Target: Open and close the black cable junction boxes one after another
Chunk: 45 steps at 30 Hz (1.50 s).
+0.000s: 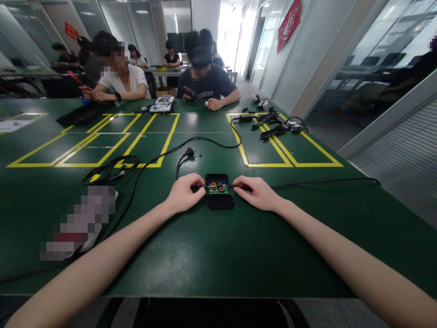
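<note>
My left hand [186, 193] is closed on a black power cable at the left end of a small green circuit board [214, 192]. On the other side, my right hand [254, 193] pinches the black cable [314, 181] that runs off to the right. The board carries copper-coloured ring coils, with blue and yellow wires at its ends. A black plastic case half [220, 202] lies in front of the board and another case half [216, 176] behind it. Beyond my left hand, a plug [190, 152] rests at the end of a curved black cable.
A blurred-out power strip [82, 218] and a coiled cable [112, 169] lie to the left. Yellow tape [170, 136] marks the green table [205, 255]. Adapters with cables [273, 127] sit at the far right. Two people work across the table.
</note>
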Each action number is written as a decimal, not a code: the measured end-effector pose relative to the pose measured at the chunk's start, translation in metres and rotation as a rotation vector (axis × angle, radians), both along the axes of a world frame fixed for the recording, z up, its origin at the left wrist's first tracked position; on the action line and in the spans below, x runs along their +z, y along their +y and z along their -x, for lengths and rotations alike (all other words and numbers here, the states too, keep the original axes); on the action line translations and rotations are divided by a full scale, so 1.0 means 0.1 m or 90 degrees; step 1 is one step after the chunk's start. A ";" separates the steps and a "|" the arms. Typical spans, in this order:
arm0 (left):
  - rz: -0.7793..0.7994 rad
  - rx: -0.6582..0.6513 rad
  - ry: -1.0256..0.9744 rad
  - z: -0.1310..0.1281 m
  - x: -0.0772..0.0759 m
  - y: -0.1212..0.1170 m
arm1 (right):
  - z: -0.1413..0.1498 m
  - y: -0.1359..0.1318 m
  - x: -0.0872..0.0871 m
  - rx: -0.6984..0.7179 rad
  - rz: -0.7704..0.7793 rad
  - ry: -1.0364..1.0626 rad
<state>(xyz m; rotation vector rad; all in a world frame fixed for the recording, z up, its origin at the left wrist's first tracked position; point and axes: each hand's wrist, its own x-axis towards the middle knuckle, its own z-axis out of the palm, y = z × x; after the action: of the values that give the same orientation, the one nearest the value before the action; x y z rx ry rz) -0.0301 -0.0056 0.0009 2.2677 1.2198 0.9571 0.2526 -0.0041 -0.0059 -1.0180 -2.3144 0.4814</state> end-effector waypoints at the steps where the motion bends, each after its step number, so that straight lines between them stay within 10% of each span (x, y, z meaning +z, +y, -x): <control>1: 0.006 -0.003 -0.007 0.00 0.00 0.00 | 0.00 0.00 0.00 0.001 0.005 0.008; 34: 0.005 -0.167 0.023 0.03 0.04 -0.09 | 0.01 -0.12 0.09 0.072 0.088 0.064; 45: -0.015 -0.081 0.083 0.02 0.03 -0.07 | -0.01 -0.06 0.02 0.023 0.005 0.001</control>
<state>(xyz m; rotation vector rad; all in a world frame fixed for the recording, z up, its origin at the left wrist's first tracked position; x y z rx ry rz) -0.0322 -0.0131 0.0034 2.4268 1.1054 0.7924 0.2533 -0.0099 -0.0041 -0.9801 -2.3348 0.5055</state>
